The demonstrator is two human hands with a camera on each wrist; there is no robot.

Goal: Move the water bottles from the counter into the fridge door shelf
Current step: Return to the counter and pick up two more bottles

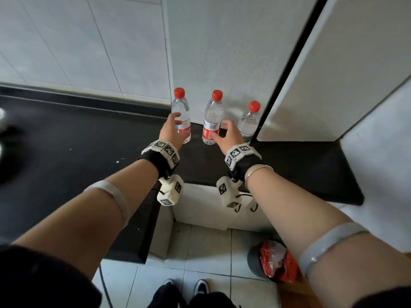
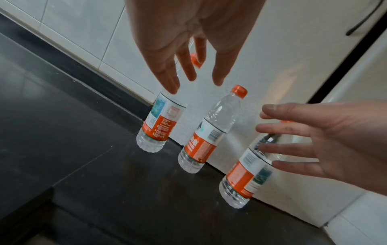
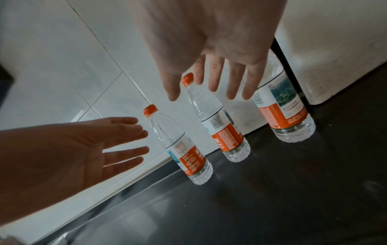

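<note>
Three clear water bottles with red caps upright in a row on the black tabletop (image 1: 66, 152), close against the white panel behind them. Left bottle (image 1: 182, 115) at about 11 o'clock in the head view, middle bottle (image 1: 212, 121) near 12, right bottle (image 1: 248, 123) toward 1 o'clock, next to the dark vertical gap beside the white fridge door (image 1: 333, 74). Red-and-white labels around the lower half of each; clear water visible above.

Left hand (image 1: 171, 130) reaching forward, fingers spread and straight, just in front of the left bottle. From the head view, hard to tell whether touching; from the left wrist view, fingertips (image 2: 171, 84) hovering above the label with a gap, nothing gripped. Right hand (image 1: 226, 135) likewise spread, fingers apart and extended, between the middle and right bottles in the head view. In the right wrist view, fingers (image 3: 215, 77) fanned out over the middle and right bottles, not closed around either. Each hand also seen from the opposite wrist camera: right hand (image 2: 326, 140) open with fingers splayed in front of the right bottle (image 2: 247, 174), left hand (image 3: 69, 149) open at 9 o'clock beside the left bottle (image 3: 184, 149).

White marker-covered bands on both wrists, a thin bangle (image 1: 255, 172) on the right forearm. Pale tiled wall (image 1: 89, 41) at 10 o'clock. Down at 6 o'clock, tiled floor (image 1: 200, 252), dark shoes (image 1: 189, 287), and a dark bin (image 1: 255, 261) with red contents at 5 o'clock.
</note>
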